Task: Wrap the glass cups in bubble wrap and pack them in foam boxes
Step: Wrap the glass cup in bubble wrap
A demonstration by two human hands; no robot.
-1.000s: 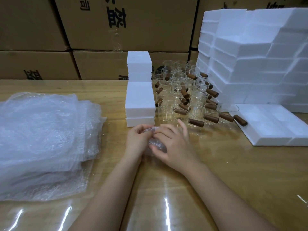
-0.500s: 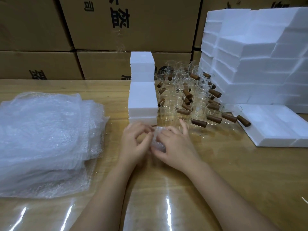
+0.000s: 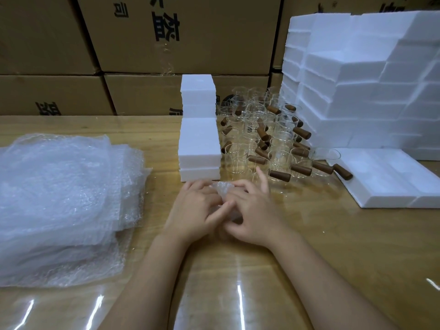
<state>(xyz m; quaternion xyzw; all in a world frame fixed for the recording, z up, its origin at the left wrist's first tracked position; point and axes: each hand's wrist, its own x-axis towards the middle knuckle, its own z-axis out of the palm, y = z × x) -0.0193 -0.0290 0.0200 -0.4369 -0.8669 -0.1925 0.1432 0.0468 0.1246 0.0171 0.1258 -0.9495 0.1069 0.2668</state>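
Left hand [image 3: 192,210] and right hand [image 3: 256,217]: each grip clenched on the wrapped cup [image 3: 222,189], near edge of foam boxes [image 3: 200,144], fingers pinching wrap, probably tucking loose ends. Bare cups [image 3: 262,144] and wrap sheets [image 3: 59,198] kept within reach. Glossy wooden worktop [image 3: 345,246]; cartons [image 3: 185,36] stacked behind.
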